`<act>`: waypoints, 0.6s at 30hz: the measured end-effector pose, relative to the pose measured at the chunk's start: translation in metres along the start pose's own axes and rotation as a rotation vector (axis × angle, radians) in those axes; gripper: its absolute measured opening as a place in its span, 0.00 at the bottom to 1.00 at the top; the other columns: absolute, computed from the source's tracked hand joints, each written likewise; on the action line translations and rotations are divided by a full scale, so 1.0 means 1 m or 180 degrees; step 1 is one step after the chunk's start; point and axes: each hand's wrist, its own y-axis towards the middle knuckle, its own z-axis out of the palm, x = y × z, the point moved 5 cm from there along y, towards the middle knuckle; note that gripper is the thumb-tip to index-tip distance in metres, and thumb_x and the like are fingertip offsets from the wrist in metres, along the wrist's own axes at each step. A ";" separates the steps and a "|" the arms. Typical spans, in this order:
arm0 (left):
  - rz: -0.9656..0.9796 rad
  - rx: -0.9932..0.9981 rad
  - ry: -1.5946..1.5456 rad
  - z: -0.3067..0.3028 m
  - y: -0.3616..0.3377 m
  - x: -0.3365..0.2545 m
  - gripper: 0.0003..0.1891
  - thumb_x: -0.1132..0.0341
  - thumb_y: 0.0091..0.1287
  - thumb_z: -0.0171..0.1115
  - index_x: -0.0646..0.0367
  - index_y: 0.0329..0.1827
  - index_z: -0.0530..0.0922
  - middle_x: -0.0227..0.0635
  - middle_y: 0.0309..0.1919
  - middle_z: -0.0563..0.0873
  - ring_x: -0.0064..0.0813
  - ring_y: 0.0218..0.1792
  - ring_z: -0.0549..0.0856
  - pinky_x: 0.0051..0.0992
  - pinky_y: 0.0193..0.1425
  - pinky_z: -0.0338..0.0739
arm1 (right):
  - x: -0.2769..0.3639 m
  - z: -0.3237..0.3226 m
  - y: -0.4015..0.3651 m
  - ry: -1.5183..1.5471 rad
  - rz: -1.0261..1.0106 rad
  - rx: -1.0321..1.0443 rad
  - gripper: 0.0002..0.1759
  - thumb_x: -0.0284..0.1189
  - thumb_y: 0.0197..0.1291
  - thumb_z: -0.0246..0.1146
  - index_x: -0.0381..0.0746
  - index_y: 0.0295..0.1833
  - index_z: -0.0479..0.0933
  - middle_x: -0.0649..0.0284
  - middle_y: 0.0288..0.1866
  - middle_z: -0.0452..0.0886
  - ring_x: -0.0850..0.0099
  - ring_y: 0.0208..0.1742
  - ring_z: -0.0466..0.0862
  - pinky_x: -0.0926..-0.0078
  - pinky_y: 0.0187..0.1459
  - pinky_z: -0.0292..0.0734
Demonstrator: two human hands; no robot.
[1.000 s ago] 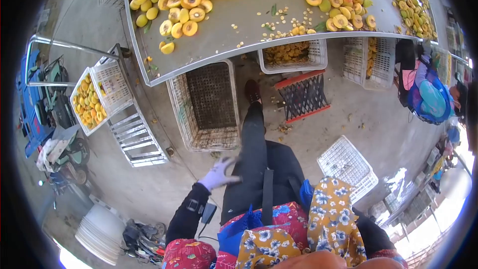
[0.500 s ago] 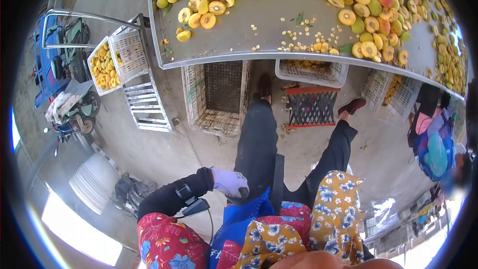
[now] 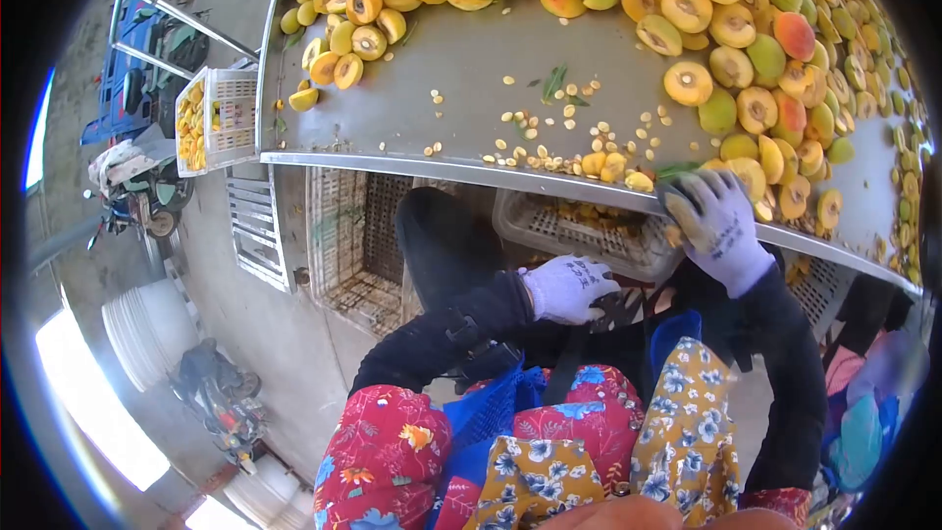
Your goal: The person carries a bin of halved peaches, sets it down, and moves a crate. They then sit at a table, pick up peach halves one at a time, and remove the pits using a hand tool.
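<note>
My left hand (image 3: 571, 290), in a pale lavender work glove with dark print, is low over my lap. Its fingers curl down at a dark, lattice-like thing (image 3: 620, 310) that I cannot make out. Further right, my right hand (image 3: 724, 228), gloved alike with a grimy finger side, has its fingers bent over the front edge of the metal table (image 3: 461, 169). Near those fingers lie a green leaf (image 3: 677, 171) and several small yellow fruit pieces (image 3: 610, 167). Halved yellow stone fruit (image 3: 688, 84) is heaped behind, with pale pits (image 3: 540, 151) scattered in front.
Under the table stand a white crate (image 3: 339, 236) at left and a shallower white crate (image 3: 589, 236) holding yellow pieces. A fruit-filled crate (image 3: 221, 123) is beyond the table's left end. Parked scooters (image 3: 147, 186) and stacked white round things (image 3: 152, 329) are further left.
My right hand has come into view and onto the table edge. My left hand has moved right and forward. My legs are now bent closer under the table, and the woven red-edged stool is mostly hidden.
</note>
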 end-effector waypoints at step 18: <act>-0.2475 -0.3390 0.1206 0.016 -0.233 0.378 0.32 0.65 0.64 0.63 0.62 0.72 0.66 0.51 0.52 0.85 0.50 0.54 0.83 0.39 0.62 0.77 | -0.002 0.046 0.011 -0.0175 0.0970 -0.1269 0.19 0.29 0.51 0.70 0.41 0.50 0.78 0.55 0.36 0.84 0.53 0.37 0.84 0.58 0.38 0.78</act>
